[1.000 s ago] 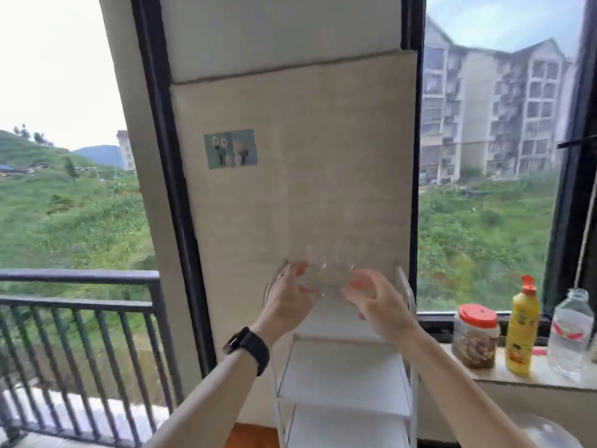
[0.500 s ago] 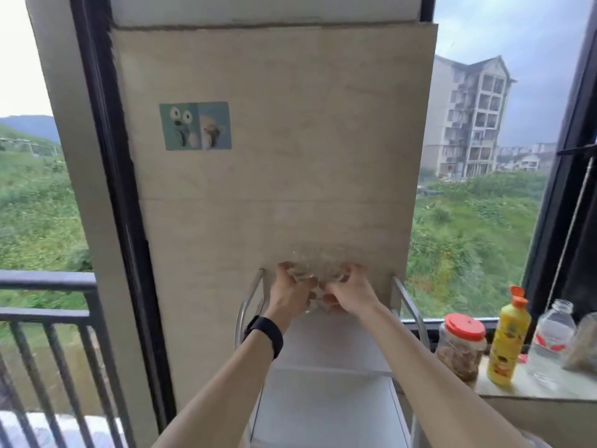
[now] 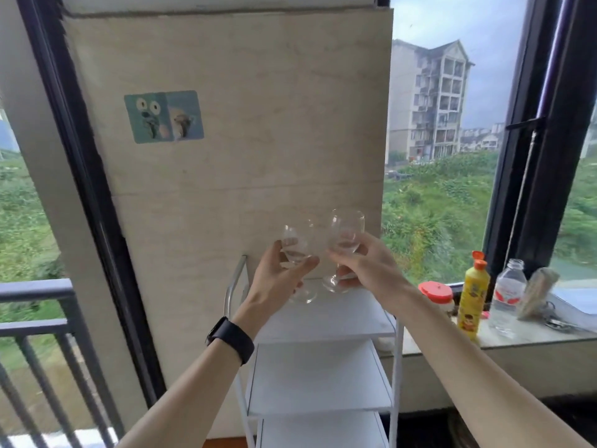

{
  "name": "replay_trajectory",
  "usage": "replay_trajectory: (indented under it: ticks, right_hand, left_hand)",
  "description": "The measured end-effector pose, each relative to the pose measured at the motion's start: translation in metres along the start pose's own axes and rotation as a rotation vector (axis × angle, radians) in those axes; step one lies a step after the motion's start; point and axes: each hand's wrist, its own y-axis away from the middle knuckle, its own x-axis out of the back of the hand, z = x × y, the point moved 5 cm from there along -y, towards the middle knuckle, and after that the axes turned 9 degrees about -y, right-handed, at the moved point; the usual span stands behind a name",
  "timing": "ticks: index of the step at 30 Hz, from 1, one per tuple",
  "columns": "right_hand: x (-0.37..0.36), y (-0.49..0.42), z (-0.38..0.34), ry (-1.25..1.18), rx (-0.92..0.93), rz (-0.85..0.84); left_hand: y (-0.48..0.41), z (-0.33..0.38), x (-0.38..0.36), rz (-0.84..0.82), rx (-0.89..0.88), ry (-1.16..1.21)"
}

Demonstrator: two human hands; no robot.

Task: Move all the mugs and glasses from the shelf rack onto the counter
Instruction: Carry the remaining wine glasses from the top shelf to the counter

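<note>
Head view, top tier of white metal shelf rack (image 3: 319, 376).

- L hand (image 3: 281, 273): fingers wrapped round bowl of a clear stemmed wine glass (image 3: 295, 250), firm hold.
- R hand (image 3: 365, 270): thumb and fingers gripping bowl and stem of a second clear stemmed glass (image 3: 345, 236), held slightly higher.
- Change vs 0.5 s ago: hands were bunched low at back of top tier with the glass a blur. Now they're apart, w/ both glasses upright and bowls raised in front of the beige wall panel. Feet sit at or just over the tier; can't tell if touching.
- Meaning: pick-up looks done, carry comes next. Target prob. the pale stone counter (image 3: 533, 337) to the right, past the yellow squeeze bottle (image 3: 473, 299) and red-lidded jar (image 3: 436, 294).
- Risk: glasses nearly touching, may clink.
</note>
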Motion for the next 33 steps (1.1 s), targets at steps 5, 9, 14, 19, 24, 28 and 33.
replay_trajectory:
  ticks: [5,9,14,19,24,28,33]
  right_hand:
    - [0.045,0.074,-0.029,-0.017,0.103,0.081]
    - [0.095,0.146,-0.015,-0.069,0.066,0.207]
    - [0.170,0.252,0.009,-0.004,0.013,0.450]
    - [0.256,0.367,0.016,0.070,-0.080,0.646]
    - [0.336,0.519,0.005,0.084,-0.166,0.800]
    - [0.398,0.661,-0.012,0.131,-0.193,1.037]
    - [0.456,0.823,-0.040,0.142,-0.219,1.277]
  left_hand:
    - [0.028,0.029,-0.025,-0.077,-0.091,0.122]
    - [0.059,0.041,-0.076,-0.254,-0.134,0.171]
    - [0.119,0.054,-0.171,-0.500,-0.108,0.223]
    - [0.215,0.069,-0.297,-0.770,-0.075,0.242]
    - [0.357,0.115,-0.425,-1.150,-0.116,0.246]
    - [0.487,0.161,-0.517,-1.323,-0.103,0.263]
    - [0.638,0.233,-0.608,-1.575,-0.108,0.307]
